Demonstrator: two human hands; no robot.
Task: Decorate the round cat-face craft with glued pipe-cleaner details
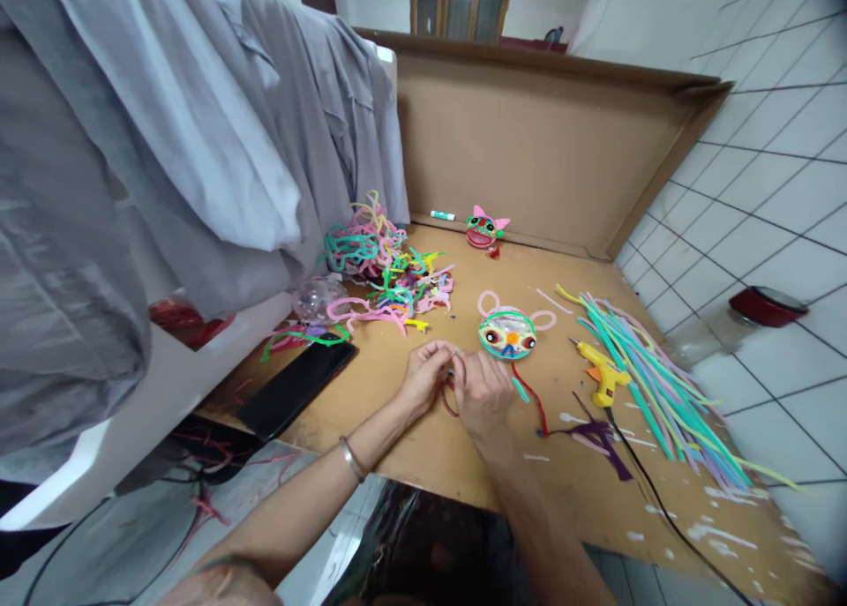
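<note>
My left hand [427,378] and my right hand [483,392] meet over the table, fingertips pinched together. A thin brownish pipe cleaner [447,403] curves out below the fingers of both hands; the part inside the pinch is hidden. Just beyond my right hand lies a round animal face [508,334] made of pipe cleaners, with a green rim, googly eyes, an orange nose and two pink loop ears. A red cord [533,396] trails from it toward a purple tassel [605,447]. A short teal piece [520,389] lies beside my right hand.
A yellow glue gun [603,373] with a black cord lies right, by a bundle of straight pipe cleaners [662,385]. Tangled pipe cleaners [371,249] and a black phone [297,385] are left. At the back stand a small finished face [483,228] and a cardboard panel [529,147].
</note>
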